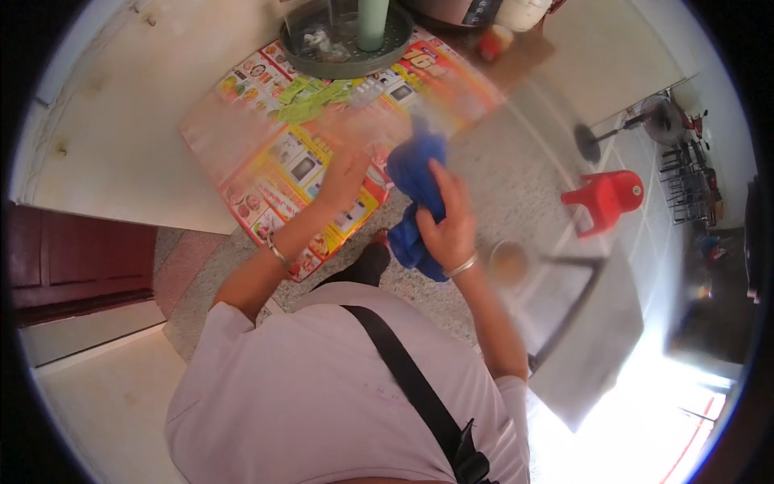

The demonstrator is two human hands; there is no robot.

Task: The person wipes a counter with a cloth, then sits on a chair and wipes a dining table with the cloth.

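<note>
My right hand is closed on a bunched blue cloth, which hangs to the left of the hand and below it. My left hand reaches over the table; its fingers are smeared by motion, so what they touch does not show. Close to that hand, a yellow-green cloth lies crumpled on the printed table cover. A small clear plastic piece lies beside the green cloth.
A dark round tray holds a pale green cylinder at the table's back. Beyond it is a cooker. On the floor at right stand a red stool, a fan and a grey panel.
</note>
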